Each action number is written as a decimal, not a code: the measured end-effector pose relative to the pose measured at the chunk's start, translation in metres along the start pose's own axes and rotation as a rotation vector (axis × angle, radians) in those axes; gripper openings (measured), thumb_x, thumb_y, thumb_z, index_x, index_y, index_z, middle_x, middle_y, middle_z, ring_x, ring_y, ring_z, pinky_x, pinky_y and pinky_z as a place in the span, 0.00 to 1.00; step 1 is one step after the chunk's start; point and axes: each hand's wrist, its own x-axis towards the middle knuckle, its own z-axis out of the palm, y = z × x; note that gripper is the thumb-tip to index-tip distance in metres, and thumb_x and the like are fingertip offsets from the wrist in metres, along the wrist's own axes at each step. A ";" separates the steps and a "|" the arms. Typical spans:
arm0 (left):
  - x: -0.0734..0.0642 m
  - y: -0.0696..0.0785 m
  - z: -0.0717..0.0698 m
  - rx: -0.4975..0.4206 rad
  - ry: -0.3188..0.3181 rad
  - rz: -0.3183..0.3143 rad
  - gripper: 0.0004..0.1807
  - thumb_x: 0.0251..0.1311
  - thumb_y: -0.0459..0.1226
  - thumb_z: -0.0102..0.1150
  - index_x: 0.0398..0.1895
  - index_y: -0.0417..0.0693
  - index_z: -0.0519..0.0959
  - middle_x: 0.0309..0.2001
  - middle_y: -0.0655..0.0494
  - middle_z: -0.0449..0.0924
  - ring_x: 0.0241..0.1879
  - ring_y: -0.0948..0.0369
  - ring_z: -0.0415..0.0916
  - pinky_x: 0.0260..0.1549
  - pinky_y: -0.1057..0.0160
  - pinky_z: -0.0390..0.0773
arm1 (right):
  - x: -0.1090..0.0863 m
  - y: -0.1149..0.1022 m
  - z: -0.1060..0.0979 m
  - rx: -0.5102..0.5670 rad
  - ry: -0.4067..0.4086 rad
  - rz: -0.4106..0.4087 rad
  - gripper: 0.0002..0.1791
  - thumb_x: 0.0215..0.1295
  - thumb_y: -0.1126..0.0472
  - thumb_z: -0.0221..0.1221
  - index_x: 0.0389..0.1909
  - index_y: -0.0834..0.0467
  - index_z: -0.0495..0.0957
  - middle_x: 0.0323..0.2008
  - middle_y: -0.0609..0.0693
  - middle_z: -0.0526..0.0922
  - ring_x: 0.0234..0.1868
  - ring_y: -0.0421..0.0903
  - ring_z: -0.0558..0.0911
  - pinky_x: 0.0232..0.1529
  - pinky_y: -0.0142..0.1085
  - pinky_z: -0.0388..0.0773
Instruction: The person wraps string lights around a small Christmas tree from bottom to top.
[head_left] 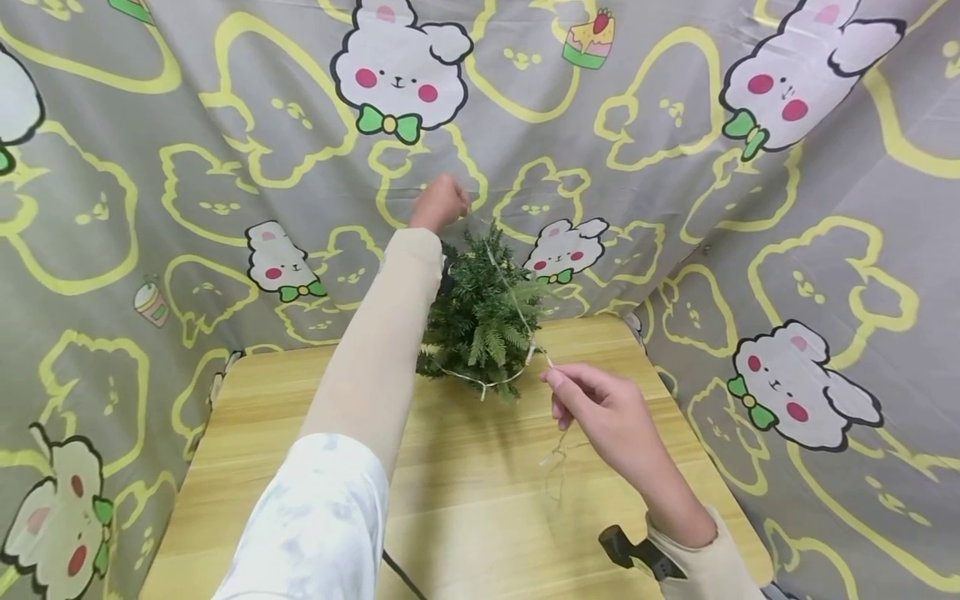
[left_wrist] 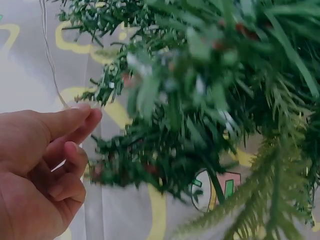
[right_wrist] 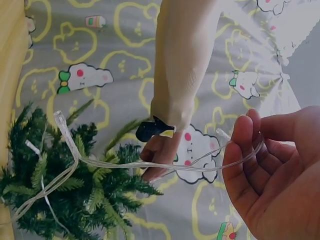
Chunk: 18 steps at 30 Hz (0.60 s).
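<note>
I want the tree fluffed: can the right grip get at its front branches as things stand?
Probably yes: the right grip is close beside the front branches, with only the light string it pinches seen between them.

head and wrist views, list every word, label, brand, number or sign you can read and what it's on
No readable text anywhere.
Patterned cloth: drawings only, such as rabbit faces and cake slices; no legible lettering.
Drawn cup on it: any marking is too small to read.
String of lights, tree and table: none visible.
Dark wrist device: no legible brand.
</note>
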 end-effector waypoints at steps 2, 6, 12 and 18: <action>-0.001 -0.003 -0.002 -0.017 -0.029 0.002 0.14 0.60 0.34 0.55 0.47 0.49 0.84 0.53 0.59 0.80 0.50 0.58 0.73 0.57 0.53 0.67 | 0.001 -0.002 0.002 0.008 -0.002 -0.002 0.11 0.68 0.50 0.56 0.40 0.51 0.83 0.22 0.50 0.79 0.25 0.48 0.81 0.31 0.38 0.81; -0.004 -0.010 -0.006 -0.070 -0.072 0.019 0.12 0.61 0.34 0.58 0.47 0.44 0.83 0.55 0.55 0.79 0.54 0.57 0.72 0.56 0.56 0.70 | 0.002 -0.005 0.004 0.005 -0.004 -0.016 0.11 0.69 0.50 0.56 0.41 0.50 0.83 0.23 0.49 0.79 0.25 0.46 0.81 0.31 0.37 0.80; -0.010 -0.018 -0.010 -0.169 -0.071 0.075 0.11 0.60 0.33 0.60 0.44 0.39 0.83 0.51 0.48 0.81 0.54 0.53 0.72 0.55 0.57 0.71 | 0.003 -0.008 0.008 0.002 0.006 -0.053 0.10 0.70 0.51 0.55 0.41 0.49 0.83 0.22 0.48 0.78 0.23 0.45 0.80 0.28 0.37 0.79; -0.010 -0.036 -0.003 -0.314 -0.059 0.067 0.11 0.62 0.35 0.61 0.45 0.40 0.83 0.51 0.50 0.82 0.28 0.65 0.71 0.26 0.70 0.69 | 0.008 -0.018 0.016 0.031 0.014 -0.087 0.11 0.70 0.51 0.54 0.41 0.49 0.83 0.21 0.49 0.77 0.21 0.46 0.79 0.27 0.37 0.78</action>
